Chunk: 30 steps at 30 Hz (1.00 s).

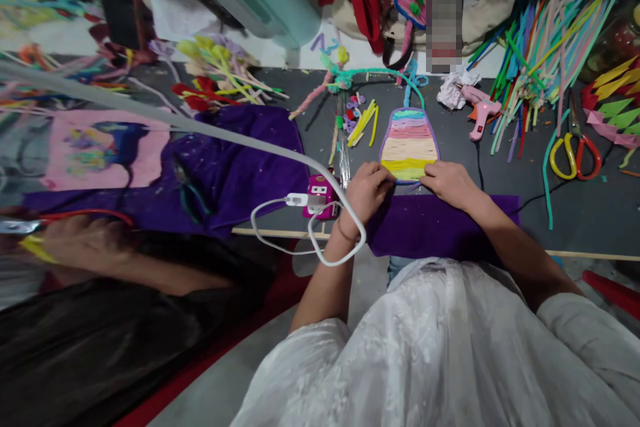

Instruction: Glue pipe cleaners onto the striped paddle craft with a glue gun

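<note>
A striped piece of pipe cleaners [410,140], blue, pink, cream and yellow with a purple border, lies flat on the dark table. My left hand [369,188] is at its lower left corner, fingertips pinched on the edge. At the lower right corner, my right hand [449,183] has its fingers closed on the border. A teal stem [420,90] arches from the top of the piece toward a pink and green pipe-cleaner shape [340,80]. Beneath my forearms a purple cloth [435,223] covers the table's front edge.
Right of the piece are a pink glue gun [483,110], scissors [575,157] and bundled pipe cleaners [540,67]. A magenta power block [321,197] with white cables stands left of my left hand. Farther left, a person's hand [95,240] holds a tool near pliers [190,190].
</note>
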Available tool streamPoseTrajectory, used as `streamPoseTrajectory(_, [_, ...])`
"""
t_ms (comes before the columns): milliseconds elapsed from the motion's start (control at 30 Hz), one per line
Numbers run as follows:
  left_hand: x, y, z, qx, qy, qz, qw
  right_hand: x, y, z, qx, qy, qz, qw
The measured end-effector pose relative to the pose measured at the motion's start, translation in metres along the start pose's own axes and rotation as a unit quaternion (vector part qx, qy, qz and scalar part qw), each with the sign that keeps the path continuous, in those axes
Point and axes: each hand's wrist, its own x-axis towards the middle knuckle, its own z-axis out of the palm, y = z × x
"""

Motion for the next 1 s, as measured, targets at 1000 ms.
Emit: streamPoseTrajectory(1000, [0.007, 0.009, 0.003, 0.142, 0.016, 0.125, 0.982, -0.001, -0.003, 0.008, -0.011, 0.039, 0.039, 0.998])
